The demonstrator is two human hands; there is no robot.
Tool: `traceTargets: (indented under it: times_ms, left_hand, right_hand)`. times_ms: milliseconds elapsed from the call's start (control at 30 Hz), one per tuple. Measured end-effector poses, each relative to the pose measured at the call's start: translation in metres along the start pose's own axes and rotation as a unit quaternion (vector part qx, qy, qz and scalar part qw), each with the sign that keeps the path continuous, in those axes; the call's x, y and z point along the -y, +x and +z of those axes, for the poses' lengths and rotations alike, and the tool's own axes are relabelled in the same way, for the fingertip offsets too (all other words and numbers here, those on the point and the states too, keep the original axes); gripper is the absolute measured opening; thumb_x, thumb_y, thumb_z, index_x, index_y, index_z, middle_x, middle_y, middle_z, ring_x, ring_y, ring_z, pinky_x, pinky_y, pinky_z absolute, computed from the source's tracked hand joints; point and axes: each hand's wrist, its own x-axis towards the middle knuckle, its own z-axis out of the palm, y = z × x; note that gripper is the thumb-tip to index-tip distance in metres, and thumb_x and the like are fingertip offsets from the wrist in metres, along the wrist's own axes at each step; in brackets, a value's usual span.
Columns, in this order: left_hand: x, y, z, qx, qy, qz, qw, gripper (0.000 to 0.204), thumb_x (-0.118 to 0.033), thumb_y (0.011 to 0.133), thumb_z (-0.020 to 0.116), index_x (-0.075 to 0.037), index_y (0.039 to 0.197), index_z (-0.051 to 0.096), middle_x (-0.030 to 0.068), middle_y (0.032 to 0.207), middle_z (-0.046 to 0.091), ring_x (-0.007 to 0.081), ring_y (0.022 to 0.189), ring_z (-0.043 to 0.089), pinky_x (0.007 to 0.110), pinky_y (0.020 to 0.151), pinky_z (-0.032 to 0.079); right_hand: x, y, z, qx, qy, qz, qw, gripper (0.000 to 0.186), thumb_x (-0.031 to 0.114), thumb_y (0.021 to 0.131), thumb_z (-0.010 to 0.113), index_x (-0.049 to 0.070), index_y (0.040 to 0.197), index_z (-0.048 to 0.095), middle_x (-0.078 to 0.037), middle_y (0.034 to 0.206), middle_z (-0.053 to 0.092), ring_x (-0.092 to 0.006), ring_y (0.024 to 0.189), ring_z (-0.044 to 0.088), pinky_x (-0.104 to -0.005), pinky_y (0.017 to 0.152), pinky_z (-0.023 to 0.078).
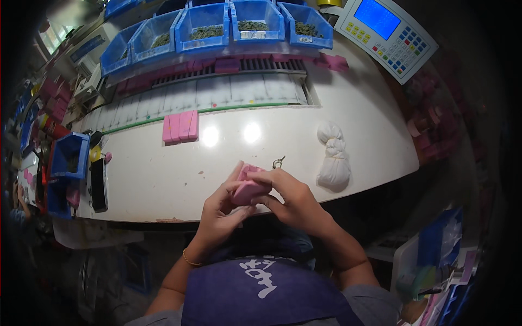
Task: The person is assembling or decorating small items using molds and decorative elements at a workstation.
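Near the front edge of the white table I hold a pink rubber mould point(251, 191), its two halves parted at the top. My left hand point(217, 211) is closed round its left side, the thumb low along its near edge. My right hand point(293, 196) grips it from the right, fingers over the upper part and thumb below. What lies inside the gap is hidden. Just beyond my right hand sits a small metal piece point(278, 162) with a ring-shaped end. Farther right rests a white cloth bag point(334, 163), tied in the middle.
Several pink blocks point(180, 127) stand together left of centre. Blue bins point(202, 27) holding small dark pieces line the back. A keypad device with a blue screen point(387, 37) is at the back right. A black phone-like slab point(99, 186) and a blue bin point(69, 155) are at left.
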Motion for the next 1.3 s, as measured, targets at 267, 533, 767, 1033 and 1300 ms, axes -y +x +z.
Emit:
traceTargets:
  times_ms: [267,533,767,1033,1300]
  left_hand:
    - [-0.020,0.018,-0.007,0.002,0.141,-0.058,0.988,0.029,-0.021,0.099,0.060,0.004,0.114,0.062,0.0173,0.101,0.071,0.0179,0.096,0.067,0.031,0.082,0.054]
    - [-0.012,0.017,-0.007,-0.092,-0.067,-0.009,0.993,0.043,-0.027,0.106,0.047,0.012,0.113,0.064,0.0108,0.097,0.071,0.0131,0.087,0.066,0.028,0.079,0.054]
    - [-0.021,0.010,0.003,-0.059,0.090,0.069,0.992,0.040,-0.027,0.106,0.047,0.008,0.112,0.067,0.0130,0.089,0.073,0.0150,0.081,0.069,0.027,0.075,0.055]
    - [-0.017,0.011,-0.002,0.006,0.220,0.174,0.960,0.036,-0.015,0.090,0.071,0.000,0.121,0.064,0.0151,0.093,0.073,0.0182,0.083,0.072,0.029,0.076,0.055]
    - [-0.005,0.004,0.000,-0.022,0.107,0.138,0.984,0.028,-0.008,0.088,0.071,0.003,0.113,0.064,0.0146,0.092,0.071,0.0187,0.082,0.070,0.029,0.075,0.055]
  right_hand:
    - [-0.010,-0.008,0.011,-0.008,-0.153,-0.209,0.966,0.032,0.000,0.075,0.068,0.003,0.107,0.062,-0.011,0.095,0.063,-0.0279,0.084,0.063,-0.0376,0.073,0.053]
    - [-0.017,-0.015,0.021,-0.133,-0.239,-0.341,0.899,0.014,0.003,0.079,0.071,0.006,0.092,0.069,-0.006,0.089,0.067,-0.0204,0.080,0.065,-0.0339,0.060,0.055]
    - [-0.021,-0.014,0.024,-0.160,-0.247,-0.346,0.891,0.019,0.001,0.076,0.073,0.008,0.094,0.069,-0.006,0.089,0.066,-0.0202,0.079,0.063,-0.0327,0.060,0.053]
    - [-0.017,-0.012,0.016,-0.133,-0.183,-0.196,0.954,0.043,-0.003,0.073,0.071,0.008,0.115,0.066,-0.009,0.104,0.056,-0.0244,0.085,0.059,-0.0327,0.072,0.052]
    - [-0.011,-0.011,0.005,-0.014,0.057,-0.030,0.998,0.038,0.002,0.085,0.072,0.002,0.121,0.062,-0.011,0.104,0.062,-0.0179,0.084,0.061,-0.0290,0.077,0.051]
